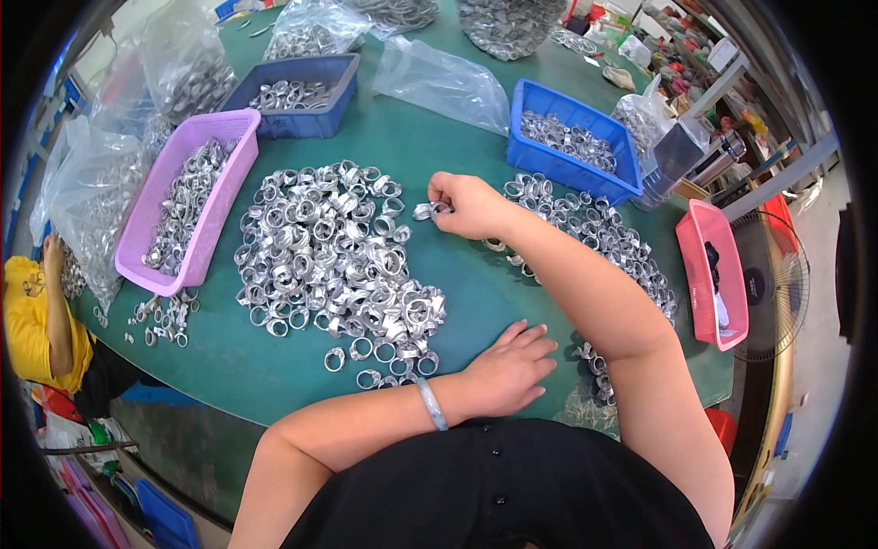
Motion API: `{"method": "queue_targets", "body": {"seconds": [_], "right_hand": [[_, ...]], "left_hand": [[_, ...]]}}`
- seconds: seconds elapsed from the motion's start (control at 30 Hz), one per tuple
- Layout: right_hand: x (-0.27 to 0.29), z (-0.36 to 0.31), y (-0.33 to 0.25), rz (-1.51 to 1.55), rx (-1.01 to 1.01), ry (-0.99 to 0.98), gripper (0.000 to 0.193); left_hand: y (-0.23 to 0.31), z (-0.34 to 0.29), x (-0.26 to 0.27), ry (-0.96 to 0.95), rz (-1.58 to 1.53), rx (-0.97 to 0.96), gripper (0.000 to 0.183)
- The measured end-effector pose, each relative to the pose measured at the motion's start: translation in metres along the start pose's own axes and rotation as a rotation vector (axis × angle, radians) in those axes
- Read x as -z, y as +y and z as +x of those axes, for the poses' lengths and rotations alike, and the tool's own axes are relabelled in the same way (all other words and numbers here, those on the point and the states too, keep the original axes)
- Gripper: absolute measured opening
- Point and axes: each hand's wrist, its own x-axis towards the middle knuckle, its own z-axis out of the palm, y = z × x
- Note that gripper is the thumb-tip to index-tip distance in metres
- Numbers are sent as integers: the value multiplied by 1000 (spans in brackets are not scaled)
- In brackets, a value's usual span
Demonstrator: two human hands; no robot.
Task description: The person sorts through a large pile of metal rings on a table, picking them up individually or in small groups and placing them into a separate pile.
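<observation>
In the head view the right hand is pinching a silver-grey round metal ring just right of a big heap of silvery metal rings, while the left hand is lying open, palm down, fingers kinda spread, on the flat green tabletop.

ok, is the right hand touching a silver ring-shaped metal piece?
Touching. Head view shows the right hand pinching the silver ring-shaped metal piece, its left part sticking out.
</observation>
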Motion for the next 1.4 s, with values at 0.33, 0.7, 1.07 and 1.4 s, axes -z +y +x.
{"method": "queue_targets", "body": {"seconds": [0.33, 0.7, 1.07, 1.4], "right_hand": [[0, -6, -8, -294, 230, -100, 53], [19, -26, 14, -400, 266, -74, 24], [13, -17, -33, -471, 433, -135, 55], [1, -1, -16, -259, 448, -221, 35]], "left_hand": [[-1, -1, 0, -7, -5, 2, 39], [0, 0, 0, -6, -13, -1, 39], [-2, 0, -1, -25, 3, 12, 40], [-2, -1, -3, -15, -28, -1, 42]]}}
